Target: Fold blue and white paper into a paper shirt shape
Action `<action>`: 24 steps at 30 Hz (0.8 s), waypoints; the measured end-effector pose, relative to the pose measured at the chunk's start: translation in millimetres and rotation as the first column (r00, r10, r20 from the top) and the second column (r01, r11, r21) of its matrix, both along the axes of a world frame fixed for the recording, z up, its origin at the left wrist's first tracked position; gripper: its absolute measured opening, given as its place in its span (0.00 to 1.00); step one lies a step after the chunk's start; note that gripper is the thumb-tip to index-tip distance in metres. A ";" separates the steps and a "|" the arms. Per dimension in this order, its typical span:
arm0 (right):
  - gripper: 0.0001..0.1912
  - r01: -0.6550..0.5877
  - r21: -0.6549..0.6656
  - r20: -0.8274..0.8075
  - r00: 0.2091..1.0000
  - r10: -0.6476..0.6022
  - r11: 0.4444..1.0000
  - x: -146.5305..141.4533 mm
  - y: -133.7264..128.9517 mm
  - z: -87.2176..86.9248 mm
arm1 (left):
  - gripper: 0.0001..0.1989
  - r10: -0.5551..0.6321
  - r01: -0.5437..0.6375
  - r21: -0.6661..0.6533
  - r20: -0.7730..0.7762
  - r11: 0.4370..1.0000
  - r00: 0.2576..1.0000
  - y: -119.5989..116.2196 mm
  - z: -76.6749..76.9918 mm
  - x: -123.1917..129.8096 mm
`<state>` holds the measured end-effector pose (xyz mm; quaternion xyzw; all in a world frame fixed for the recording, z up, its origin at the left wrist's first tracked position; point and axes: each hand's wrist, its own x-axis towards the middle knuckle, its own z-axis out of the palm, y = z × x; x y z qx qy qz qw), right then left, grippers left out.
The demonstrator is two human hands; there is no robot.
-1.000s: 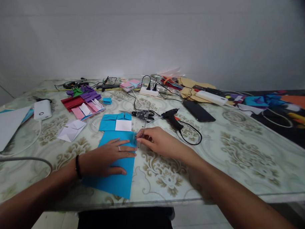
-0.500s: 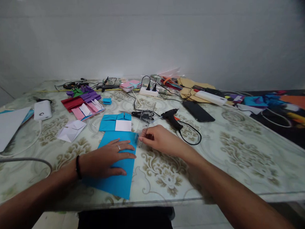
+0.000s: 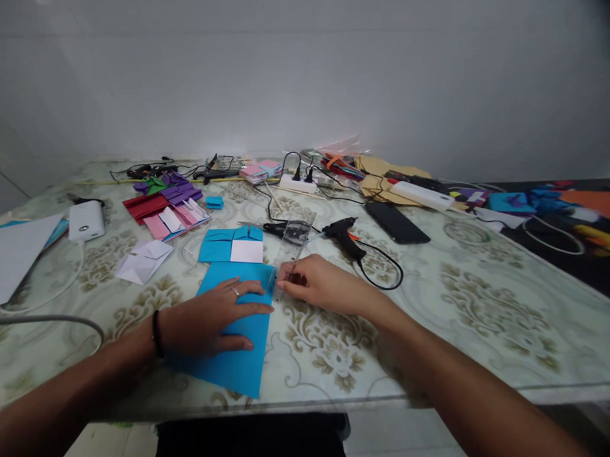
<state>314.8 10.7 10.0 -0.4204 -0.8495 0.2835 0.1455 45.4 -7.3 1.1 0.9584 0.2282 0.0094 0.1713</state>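
A blue sheet of paper (image 3: 246, 340) lies near the table's front edge, with my left hand (image 3: 214, 315) resting flat on it, fingers spread. Just right of the sheet, my right hand (image 3: 308, 282) pinches a clear plastic ruler (image 3: 295, 236); the ruler's near end meets the sheet's right edge. Folded blue paper with a white square (image 3: 247, 250) touches the top of the sheet. Scissors (image 3: 275, 228) lie behind it, partly under the ruler.
A glue gun (image 3: 345, 238) and a black phone (image 3: 398, 223) lie to the right. On the left are folded white paper (image 3: 144, 261), red folded paper (image 3: 148, 206) and a white power bank (image 3: 86, 221) with its cable. A power strip (image 3: 297, 183) stands at the back.
The ruler has tilted and shifted slightly to the right, together with small movement of my right fingers. My left fingers have bent a little on the sheet.
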 end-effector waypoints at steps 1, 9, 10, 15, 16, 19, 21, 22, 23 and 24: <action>0.11 -0.013 -0.002 0.001 1.000 0.013 1.000 0.1 0.1 -0.1 | 0.30 0.001 -0.001 0.002 0.006 1.000 1.000 0.1 0.0 0.0; 0.11 0.062 0.065 0.052 0.996 -0.066 0.996 1.2 2.2 -0.8 | 0.29 0.007 -0.007 0.002 0.020 1.000 1.000 -0.2 -0.7 -0.4; 0.11 0.035 0.052 0.050 0.998 -0.037 0.998 0.8 1.6 -0.2 | 0.29 0.009 -0.009 0.000 0.021 1.000 1.000 -0.3 -0.8 -0.4; 0.12 0.055 0.052 0.060 0.997 -0.058 0.997 0.9 2.0 -0.4 | 0.29 0.002 -0.002 0.002 0.003 1.000 1.000 -0.2 -1.7 -0.8; 0.12 0.075 0.062 0.060 0.995 -0.078 0.995 1.3 2.7 -1.0 | 0.29 0.001 -0.001 0.004 0.001 1.000 1.000 -0.2 -1.9 -0.8; 0.12 0.053 0.054 0.048 0.997 -0.056 0.997 1.6 3.2 -1.5 | 0.28 0.005 -0.005 0.024 -0.002 1.000 1.000 -0.1 -2.5 -0.3; 0.11 -0.001 0.020 0.039 0.999 0.001 1.000 0.8 2.3 -0.6 | 0.29 0.004 -0.005 0.046 0.010 0.999 1.000 -0.1 -2.3 0.1; 0.10 -0.019 0.005 0.037 0.999 0.018 1.000 0.3 1.7 -0.1 | 0.29 0.003 -0.004 0.055 0.018 0.999 1.000 -0.1 -2.0 0.3; 0.10 -0.024 -0.002 0.035 0.999 0.024 1.000 0.1 1.3 0.2 | 0.29 0.005 -0.007 0.059 0.025 0.998 1.000 -0.2 -1.6 0.3; 0.10 -0.018 -0.002 0.033 0.999 0.018 1.000 0.1 1.2 0.3 | 0.29 0.008 -0.009 0.059 0.029 0.998 1.000 -0.2 -1.2 0.3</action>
